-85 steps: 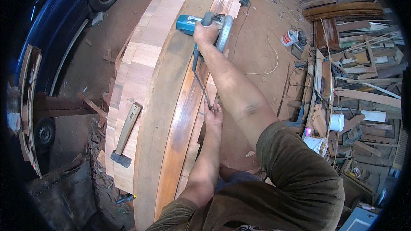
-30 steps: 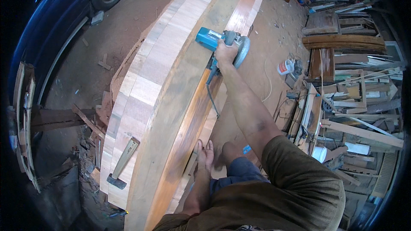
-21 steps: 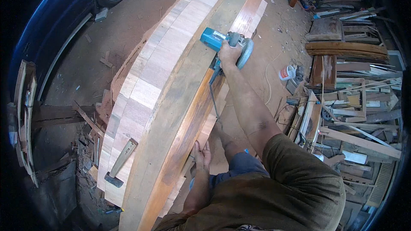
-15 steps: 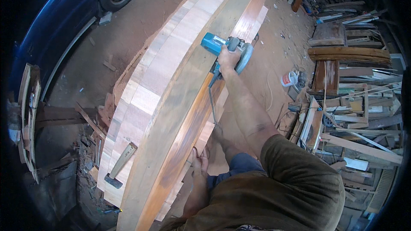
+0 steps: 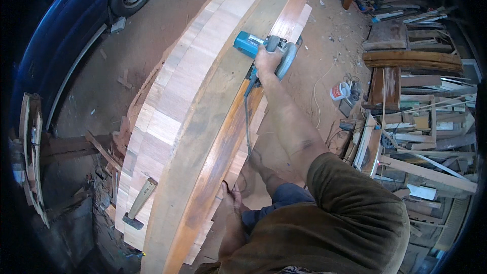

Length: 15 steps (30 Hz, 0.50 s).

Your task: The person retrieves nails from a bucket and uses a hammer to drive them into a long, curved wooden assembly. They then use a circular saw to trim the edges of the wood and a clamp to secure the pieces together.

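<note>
My right hand is closed around the handle of a teal circular saw. The saw rests on a long, dark-stained guide plank, with its grey blade guard over the right edge. A cord trails from the saw toward me. Beneath the plank lies a long curved panel of pale wood strips, with a wide greenish-brown board along it. Near my body, my left hand grips the panel's stepped right edge, its fingers partly hidden. The blade is hidden from view.
A hammer lies on the panel's near left. A blue vehicle stands at the far left. On the ground at right are a white bucket and stacked wood offcuts. Broken boards stand at left.
The whole view has shifted slightly. My right hand remains on the saw, which sits at nearly the same spot along the plank. My left hand stays at the panel edge, its fingers slightly repositioned.
</note>
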{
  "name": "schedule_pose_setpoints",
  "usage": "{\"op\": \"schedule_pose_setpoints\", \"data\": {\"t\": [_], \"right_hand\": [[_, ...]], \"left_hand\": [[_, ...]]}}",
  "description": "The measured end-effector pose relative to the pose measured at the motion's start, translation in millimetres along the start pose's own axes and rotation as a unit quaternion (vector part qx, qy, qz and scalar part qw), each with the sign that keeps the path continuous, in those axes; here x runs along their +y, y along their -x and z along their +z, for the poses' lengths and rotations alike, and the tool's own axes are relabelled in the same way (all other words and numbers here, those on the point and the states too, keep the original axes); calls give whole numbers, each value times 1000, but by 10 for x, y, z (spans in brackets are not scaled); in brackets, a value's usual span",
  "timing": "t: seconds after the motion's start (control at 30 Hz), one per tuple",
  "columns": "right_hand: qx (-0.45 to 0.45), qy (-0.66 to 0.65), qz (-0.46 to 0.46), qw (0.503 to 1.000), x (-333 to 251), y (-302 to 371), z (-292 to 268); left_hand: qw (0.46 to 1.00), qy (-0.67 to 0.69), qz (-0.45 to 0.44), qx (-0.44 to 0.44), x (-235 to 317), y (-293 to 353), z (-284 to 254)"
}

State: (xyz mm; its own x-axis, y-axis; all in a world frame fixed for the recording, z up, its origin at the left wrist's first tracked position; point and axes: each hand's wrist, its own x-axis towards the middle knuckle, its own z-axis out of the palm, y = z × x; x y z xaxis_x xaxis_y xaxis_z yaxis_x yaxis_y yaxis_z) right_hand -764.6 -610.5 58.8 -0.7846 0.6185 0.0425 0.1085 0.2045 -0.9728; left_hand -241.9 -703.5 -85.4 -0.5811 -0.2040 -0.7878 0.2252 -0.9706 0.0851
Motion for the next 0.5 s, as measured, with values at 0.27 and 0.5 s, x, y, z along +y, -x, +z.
{"op": "schedule_pose_setpoints", "data": {"t": [0.27,0.5], "right_hand": [[-8,-7,31,999,4,-185,65],[0,5,-48,999,314,-600,158]], "left_hand": [[1000,2,3,7,30,-4,-21],[999,18,-9,45,-17,-42,-83]]}}
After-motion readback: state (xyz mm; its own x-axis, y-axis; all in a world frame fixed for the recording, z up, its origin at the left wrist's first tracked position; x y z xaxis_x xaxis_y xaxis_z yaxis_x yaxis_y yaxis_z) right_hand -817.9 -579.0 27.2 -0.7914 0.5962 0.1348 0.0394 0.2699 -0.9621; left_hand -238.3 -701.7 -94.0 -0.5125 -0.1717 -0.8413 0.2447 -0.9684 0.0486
